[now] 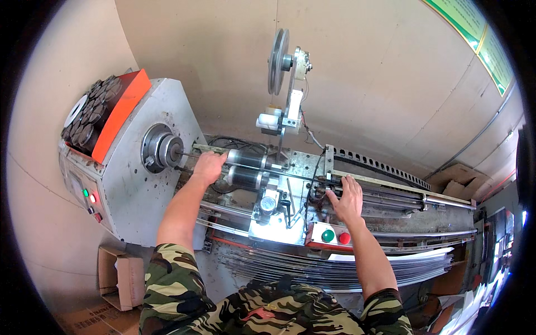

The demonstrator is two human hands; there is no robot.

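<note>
A thin metal rod runs from the round chuck on the left across the machine bed. My left hand is closed around it between the chuck and two dark rollers with pale ends. At the right of the carriage, my right hand rests over a small dark clamp-like fitting. Its fingers are stretched and its thumb stands apart; the palm side is hidden. A dial gauge and a black lever sit between my hands.
A box with green and red buttons is at the carriage front. Many long thin rods lie in front of the bed. A spool arm rises behind. An orange-edged tray of dark round pieces tops the headstock. A cardboard box stands lower left.
</note>
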